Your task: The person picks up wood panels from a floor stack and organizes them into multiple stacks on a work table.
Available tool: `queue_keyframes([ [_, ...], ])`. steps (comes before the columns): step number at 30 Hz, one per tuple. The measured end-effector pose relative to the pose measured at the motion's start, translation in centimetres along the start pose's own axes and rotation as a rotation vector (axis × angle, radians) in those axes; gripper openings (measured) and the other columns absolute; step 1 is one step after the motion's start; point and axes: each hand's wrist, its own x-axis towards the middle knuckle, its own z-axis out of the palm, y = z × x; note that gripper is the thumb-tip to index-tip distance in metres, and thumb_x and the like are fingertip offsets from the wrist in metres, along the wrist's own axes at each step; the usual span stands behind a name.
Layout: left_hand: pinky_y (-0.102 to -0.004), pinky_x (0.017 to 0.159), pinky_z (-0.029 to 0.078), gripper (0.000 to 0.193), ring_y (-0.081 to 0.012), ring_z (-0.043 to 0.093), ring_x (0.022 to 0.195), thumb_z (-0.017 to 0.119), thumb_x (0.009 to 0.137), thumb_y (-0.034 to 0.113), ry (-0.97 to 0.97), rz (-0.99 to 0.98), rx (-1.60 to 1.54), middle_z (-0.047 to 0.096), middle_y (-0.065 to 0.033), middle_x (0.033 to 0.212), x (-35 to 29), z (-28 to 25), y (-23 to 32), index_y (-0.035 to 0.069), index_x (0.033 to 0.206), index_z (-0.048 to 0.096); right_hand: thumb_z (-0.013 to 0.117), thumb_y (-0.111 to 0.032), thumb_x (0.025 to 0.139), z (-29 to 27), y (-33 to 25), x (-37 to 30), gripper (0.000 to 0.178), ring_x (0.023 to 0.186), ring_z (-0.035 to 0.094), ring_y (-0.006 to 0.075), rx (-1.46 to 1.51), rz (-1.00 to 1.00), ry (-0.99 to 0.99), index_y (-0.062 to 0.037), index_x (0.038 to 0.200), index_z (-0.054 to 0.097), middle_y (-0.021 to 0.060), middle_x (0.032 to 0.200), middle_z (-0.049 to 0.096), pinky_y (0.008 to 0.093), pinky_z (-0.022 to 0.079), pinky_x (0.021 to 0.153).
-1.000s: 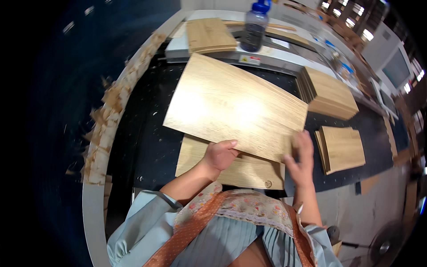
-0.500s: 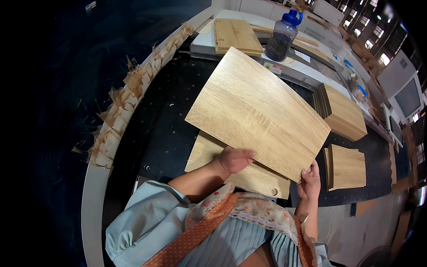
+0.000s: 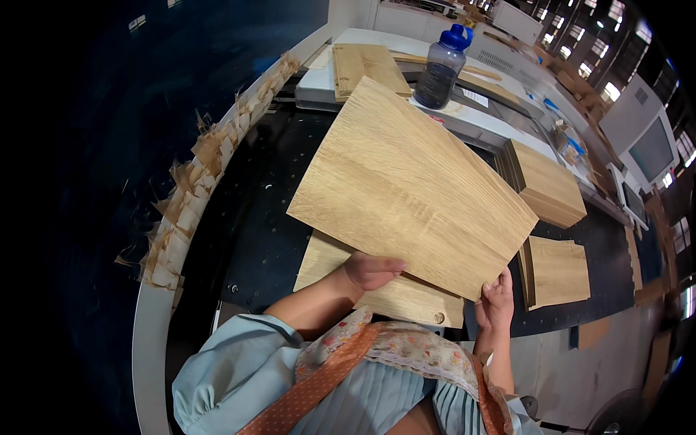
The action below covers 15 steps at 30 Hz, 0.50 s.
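Standing beyond the held board [image 3: 413,188], a bottle [image 3: 446,55] contains liquid [image 3: 433,87].

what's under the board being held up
Another wooden board, showing along its left and near sides, on the black table. The held board hides its far part from view.

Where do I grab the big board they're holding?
Probably take the board by its two short ends, one hand from each side: it's wide, thin and flat, its left end free. The right hand is at the near right corner.
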Motion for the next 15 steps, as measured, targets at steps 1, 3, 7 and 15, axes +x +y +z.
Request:
queue_keyframes([
  [1, -0.0360, 0.097, 0.042, 0.034, -0.0253, 0.050, 0.116, 0.059, 0.076, -0.010, -0.011, -0.008, -0.090, 0.054, -0.0149, 0.122, -0.1, 1.4, 1.2, 0.005, 0.107, 0.060, 0.058, 0.008, 0.075, 0.0, 0.1, 0.0, 0.059, 0.115, 0.050, 0.0241, -0.002, -0.003, -0.004, -0.0003, 0.129, 0.037, 0.0149, 0.124, 0.051, 0.0352, 0.041, 0.097],
  [3, -0.0368, 0.097, 0.042, 0.030, -0.0263, 0.050, 0.116, 0.058, 0.077, -0.010, -0.025, -0.067, -0.279, 0.053, -0.0156, 0.123, 0.1, 3.8, 2.9, 0.004, 0.103, 0.062, 0.057, 0.008, 0.075, -0.1, 0.0, -0.1, 0.059, 0.115, 0.050, 0.0245, 0.000, -0.012, -0.001, -0.0002, 0.129, 0.037, 0.0149, 0.123, 0.052, 0.0355, 0.041, 0.097],
  [7, -0.0432, 0.102, 0.035, 0.064, -0.0286, 0.042, 0.123, 0.058, 0.075, -0.003, -0.104, 0.041, 0.305, 0.045, -0.0136, 0.131, -0.3, -3.0, -0.5, 0.007, 0.134, 0.036, 0.063, 0.003, 0.074, -1.2, -0.1, -0.2, 0.058, 0.116, 0.049, 0.0244, -0.023, 0.027, -0.028, -0.0013, 0.126, 0.038, 0.0126, 0.124, 0.051, 0.0365, 0.041, 0.098],
  [15, -0.0434, 0.101, 0.038, 0.059, -0.0304, 0.046, 0.120, 0.059, 0.074, -0.002, 0.088, -0.039, -0.255, 0.049, -0.0136, 0.129, 0.5, 1.4, 2.3, 0.003, 0.129, 0.041, 0.058, 0.010, 0.075, -0.3, 0.2, 0.4, 0.057, 0.111, 0.054, 0.0213, 0.045, 0.038, -0.021, -0.0015, 0.128, 0.040, 0.0125, 0.118, 0.057, 0.0332, 0.043, 0.093],
])
